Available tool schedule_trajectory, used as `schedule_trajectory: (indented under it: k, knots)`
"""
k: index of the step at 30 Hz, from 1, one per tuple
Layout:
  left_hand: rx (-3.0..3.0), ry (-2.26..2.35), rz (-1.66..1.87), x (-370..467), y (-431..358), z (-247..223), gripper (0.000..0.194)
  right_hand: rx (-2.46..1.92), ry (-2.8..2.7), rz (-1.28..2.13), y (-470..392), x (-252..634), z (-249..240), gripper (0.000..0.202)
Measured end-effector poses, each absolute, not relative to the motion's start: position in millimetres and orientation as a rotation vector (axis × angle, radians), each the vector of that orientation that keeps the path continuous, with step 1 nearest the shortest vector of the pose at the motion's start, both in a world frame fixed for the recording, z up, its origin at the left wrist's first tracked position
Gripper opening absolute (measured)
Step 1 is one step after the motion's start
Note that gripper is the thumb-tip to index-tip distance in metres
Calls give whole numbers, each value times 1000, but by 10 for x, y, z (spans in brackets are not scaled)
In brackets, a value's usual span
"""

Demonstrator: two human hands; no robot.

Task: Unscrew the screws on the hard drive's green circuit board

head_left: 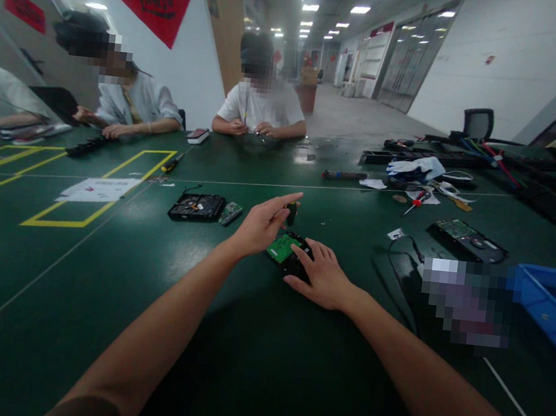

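A hard drive (281,248) with a green circuit board facing up lies on the table in front of me. My right hand (323,275) grips its right side, the thumb at the near edge and the fingers over the top. Above the drive's far edge, my left hand (261,223) closes around the dark handle of a screwdriver (292,213), index finger stretched forward. The screwdriver's tip is hidden. Left of my hands lie an opened black drive case (196,207) and a loose green circuit board (230,213).
Several tiny screws (325,223) lie beyond my right hand. Another hard drive (468,240), a blue bin (553,310) and a cable (391,266) are on the right. Farther off are a red screwdriver (418,199), tools and cloth. Several people sit across the green table (100,295).
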State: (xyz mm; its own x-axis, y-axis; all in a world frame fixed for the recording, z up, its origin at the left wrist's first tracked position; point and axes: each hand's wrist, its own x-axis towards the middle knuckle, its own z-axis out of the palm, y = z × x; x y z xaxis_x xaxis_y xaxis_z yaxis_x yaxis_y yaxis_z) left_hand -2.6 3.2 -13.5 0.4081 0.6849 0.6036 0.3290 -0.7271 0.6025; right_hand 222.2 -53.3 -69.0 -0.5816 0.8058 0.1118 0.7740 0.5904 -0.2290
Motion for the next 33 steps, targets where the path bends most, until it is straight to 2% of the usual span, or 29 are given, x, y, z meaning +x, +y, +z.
schedule_trajectory:
  k: [11, 25, 33]
  knots:
    - [2287, 1181, 1452, -38, 78, -147, 32, -1301, -2620, 208, -521, 2227, -713, 85]
    - [2373, 1094, 1364, -16, 6, -91, 41, -1288, -2619, 182, -515, 2227, -735, 86]
    - [2363, 1166, 1470, -3, 46, -130, 28, -1296, -2613, 211, -523, 2223, -716, 85]
